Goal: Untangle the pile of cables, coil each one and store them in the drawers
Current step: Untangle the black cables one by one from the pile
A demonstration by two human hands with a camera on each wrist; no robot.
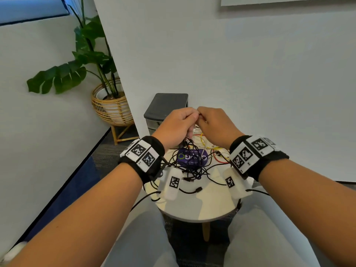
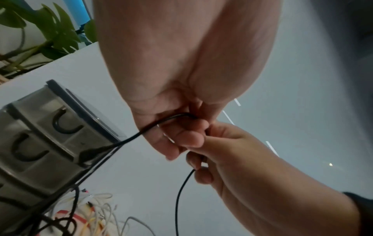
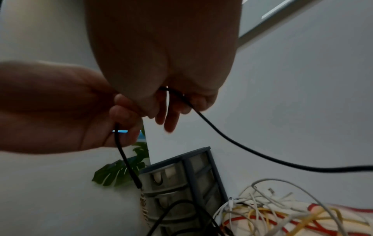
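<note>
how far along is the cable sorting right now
Early. Nothing visibly coiled or stored: the drawer unit looks shut. In hand: left hand and right hand both pinch a black cable. Left: the tangled pile on the table.

left hand (image 1: pixel 178 125) meets right hand (image 1: pixel 215 125) | above cable pile (image 1: pixel 194 162) | round table (image 1: pixel 202 211) | drawers (image 1: pixel 165 110) behind

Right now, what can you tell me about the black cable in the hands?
The black cable is thin, round and looks rubbery. Both hands pinch it close together above the table: the left hand and the right hand. From each grip it hangs down. One plug end dangles by the drawers.
</note>
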